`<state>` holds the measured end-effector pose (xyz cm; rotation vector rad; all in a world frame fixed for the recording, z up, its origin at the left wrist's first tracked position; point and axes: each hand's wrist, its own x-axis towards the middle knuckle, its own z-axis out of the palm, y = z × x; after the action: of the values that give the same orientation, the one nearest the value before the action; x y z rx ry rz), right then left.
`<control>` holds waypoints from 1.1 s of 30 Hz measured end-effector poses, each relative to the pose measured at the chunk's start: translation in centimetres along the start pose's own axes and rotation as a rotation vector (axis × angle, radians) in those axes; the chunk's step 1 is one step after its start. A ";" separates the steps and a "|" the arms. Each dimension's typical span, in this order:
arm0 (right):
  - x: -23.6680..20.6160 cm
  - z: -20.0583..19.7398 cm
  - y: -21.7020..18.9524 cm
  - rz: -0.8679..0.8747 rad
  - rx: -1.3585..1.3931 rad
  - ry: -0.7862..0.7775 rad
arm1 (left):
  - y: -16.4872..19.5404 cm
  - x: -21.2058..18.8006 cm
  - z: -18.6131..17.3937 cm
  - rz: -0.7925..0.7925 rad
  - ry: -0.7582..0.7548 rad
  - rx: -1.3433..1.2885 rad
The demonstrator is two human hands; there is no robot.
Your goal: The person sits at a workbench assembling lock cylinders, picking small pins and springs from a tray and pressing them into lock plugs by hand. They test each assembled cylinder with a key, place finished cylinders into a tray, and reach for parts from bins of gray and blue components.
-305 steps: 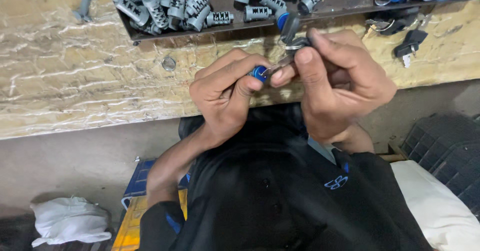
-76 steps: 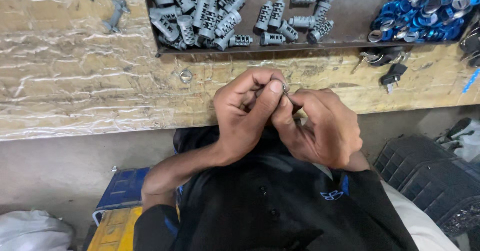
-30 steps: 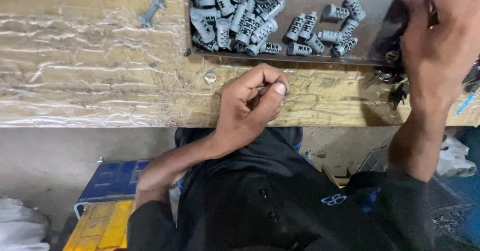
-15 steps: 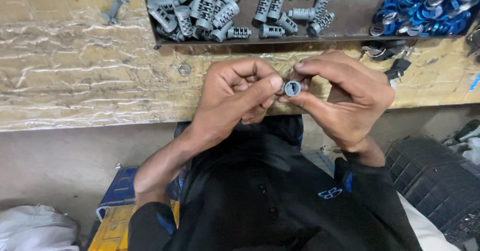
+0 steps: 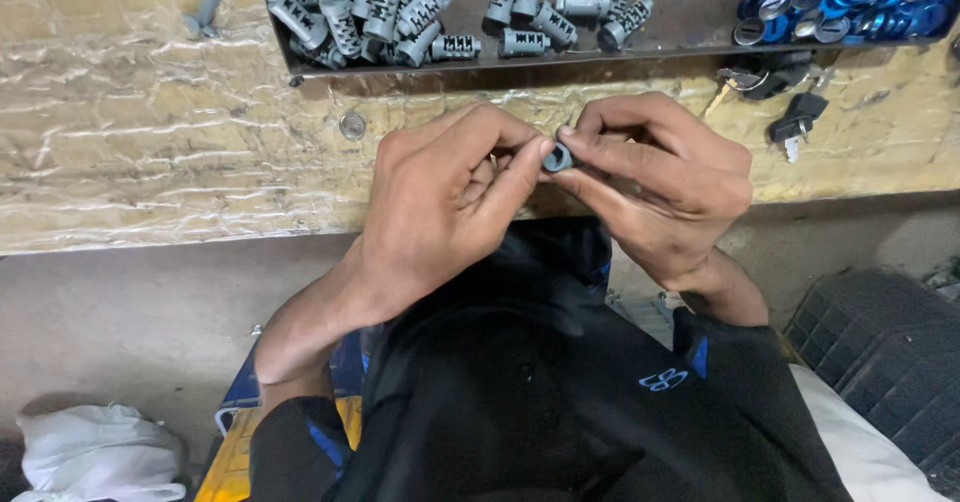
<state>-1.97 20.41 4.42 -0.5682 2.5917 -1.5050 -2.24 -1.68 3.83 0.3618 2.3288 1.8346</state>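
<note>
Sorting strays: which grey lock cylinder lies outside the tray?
The grey cylinder at the bench's far left, alone on the bare worn top; all the others are heaped inside the dark tray.

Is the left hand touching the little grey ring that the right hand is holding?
Touching. The head view shows the left hand's thumb tip pressed against the ring, pinched from the other side by the right hand.

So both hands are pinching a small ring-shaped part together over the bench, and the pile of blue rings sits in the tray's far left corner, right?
Not quite. The blue rings lie at the tray's far right; grey cylinders fill the left, as the head view shows. The left hand and right hand do pinch the ring-shaped part.
</note>
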 end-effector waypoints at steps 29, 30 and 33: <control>-0.2 1.4 -0.1 -0.305 -0.268 0.005 | -0.8 -1.1 2.1 -0.119 0.197 -0.496; 0.6 1.1 0.1 -0.333 -0.235 0.013 | -1.2 -0.9 2.0 -0.263 0.160 -0.697; 3.2 -3.4 2.1 -0.343 -0.473 0.207 | -2.3 -0.8 2.0 -0.241 0.169 -0.624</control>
<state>-6.38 22.95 4.68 -0.9920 3.1668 -1.0542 -1.15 -0.54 1.15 -0.1539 1.6533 2.3845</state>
